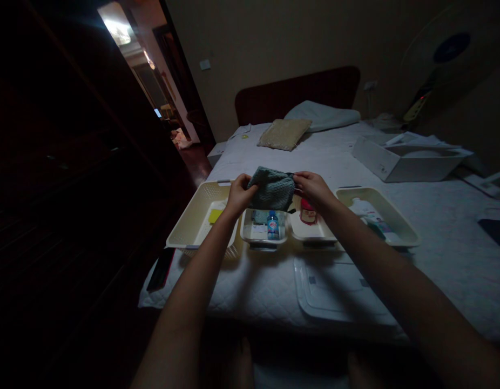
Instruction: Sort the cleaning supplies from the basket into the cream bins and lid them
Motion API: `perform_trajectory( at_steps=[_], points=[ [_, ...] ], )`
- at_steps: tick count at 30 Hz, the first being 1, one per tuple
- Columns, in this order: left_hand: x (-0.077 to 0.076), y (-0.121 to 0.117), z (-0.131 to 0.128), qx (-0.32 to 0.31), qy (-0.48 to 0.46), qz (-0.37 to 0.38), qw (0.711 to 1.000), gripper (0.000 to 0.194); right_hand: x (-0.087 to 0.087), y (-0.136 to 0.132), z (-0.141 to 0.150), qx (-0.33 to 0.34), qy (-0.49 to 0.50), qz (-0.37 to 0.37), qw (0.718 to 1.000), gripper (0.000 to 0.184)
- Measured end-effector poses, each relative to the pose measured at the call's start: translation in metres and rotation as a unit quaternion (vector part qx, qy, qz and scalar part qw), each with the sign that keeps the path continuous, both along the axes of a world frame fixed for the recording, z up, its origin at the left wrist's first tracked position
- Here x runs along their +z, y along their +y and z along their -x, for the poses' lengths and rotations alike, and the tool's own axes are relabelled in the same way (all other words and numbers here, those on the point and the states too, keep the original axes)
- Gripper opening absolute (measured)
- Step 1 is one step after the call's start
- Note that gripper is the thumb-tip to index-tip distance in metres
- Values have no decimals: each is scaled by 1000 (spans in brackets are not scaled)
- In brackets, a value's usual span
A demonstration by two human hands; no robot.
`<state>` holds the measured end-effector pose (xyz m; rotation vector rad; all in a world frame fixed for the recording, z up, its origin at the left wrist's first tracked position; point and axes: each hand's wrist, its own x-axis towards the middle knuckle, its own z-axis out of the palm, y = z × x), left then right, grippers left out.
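Observation:
A grey-green textured cloth (271,189) is stretched between my two hands above the bins on the bed. My left hand (241,195) pinches its left edge, and my right hand (312,186) grips its upper right corner. Beneath it, a small white bin (263,242) contains a blue bottle (273,226) and another folded cloth. The white bin to its right (310,235) holds a red-lidded jar (308,212), partly covered by my right hand. On the left, a perforated cream basket (185,229) has a yellow item (215,216) inside.
At the right, a cream bin (410,232) holds a white bottle (365,208). A clear plastic lid (310,302) lies near the bed's front edge. Farther back are a white box (399,165), a beige cushion (284,134) and a pillow (321,116). A dark phone-like object (161,269) rests at the left corner.

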<state>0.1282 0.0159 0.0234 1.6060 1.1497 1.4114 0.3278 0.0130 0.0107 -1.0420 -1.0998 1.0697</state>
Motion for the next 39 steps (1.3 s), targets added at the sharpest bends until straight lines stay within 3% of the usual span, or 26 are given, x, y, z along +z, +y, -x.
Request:
perform_trajectory(
  at_steps=[6,11,14,18,22,24,27,31,33,35,39],
  points=[
    [-2,0,1,-33,-23,18,999,21,13,2,-3,72,163,54,983,9],
    [-3,0,3,-51,-55,29,997,32,18,-9,-3,90,179,54,978,16],
    [0,-1,3,-51,-62,34,996,37,16,-14,-1,82,131,64,986,21],
    [4,-4,0,-52,-70,39,995,42,7,-9,0,13,9,60,998,23],
    [11,-9,-3,-66,-65,48,994,45,-3,0,-3,-71,-185,-21,980,21],
    [15,-12,-3,-76,-55,52,994,44,-4,1,-5,-78,-239,-74,965,24],
    [19,-17,-3,-93,-33,61,993,43,0,-6,-4,-14,-247,-111,963,39],
    [21,-20,0,-141,7,80,987,40,10,-20,-1,131,-228,-68,962,68],
    [21,-20,1,-163,34,85,982,39,15,-24,0,200,-236,-45,950,63],
    [20,-18,2,-167,64,86,980,38,18,-26,0,251,-254,-40,933,46],
    [17,-17,4,-156,86,85,980,39,19,-25,-2,245,-263,-22,933,25]
  ],
)
